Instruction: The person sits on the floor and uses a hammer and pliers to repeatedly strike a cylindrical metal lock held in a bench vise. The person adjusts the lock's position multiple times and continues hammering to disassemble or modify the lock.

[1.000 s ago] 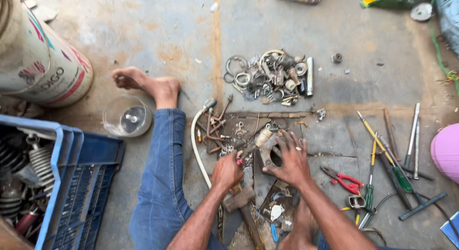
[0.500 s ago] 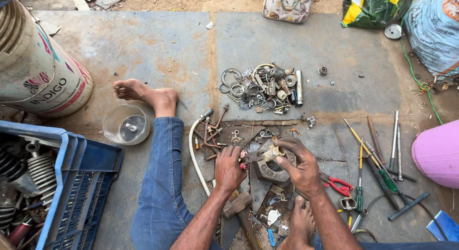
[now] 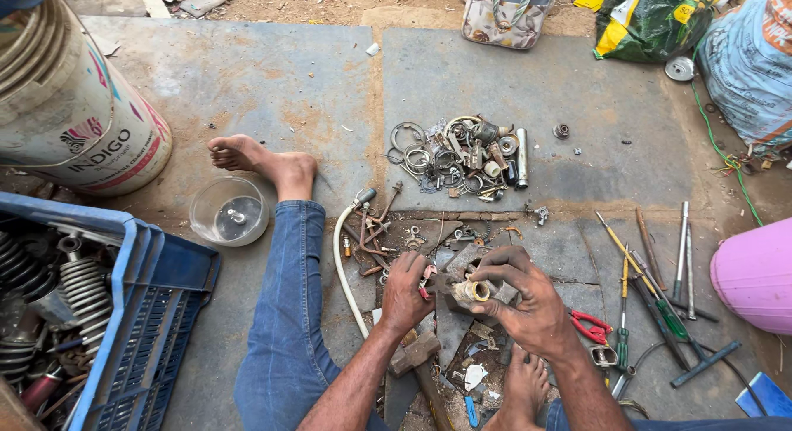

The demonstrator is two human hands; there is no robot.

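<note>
**Both hands on a small metal part over a cluttered stone floor**

The right hand (image 3: 528, 303) is wrapped around a small brass-coloured metal fitting (image 3: 472, 292), fingers clamped on it. The left hand (image 3: 407, 289) is closed on a dark piece touching the fitting's 9 o'clock side; what it is cannot be told. At 12 o'clock from the hands lies a pile of metal rings and parts (image 3: 462, 155). At 3 o'clock lie red-handled pliers (image 3: 591, 325) and screwdrivers (image 3: 652, 291). A clear plastic bowl (image 3: 228, 211) sits at 10 o'clock, a blue crate of springs (image 3: 124, 315) at 9 o'clock.
</note>
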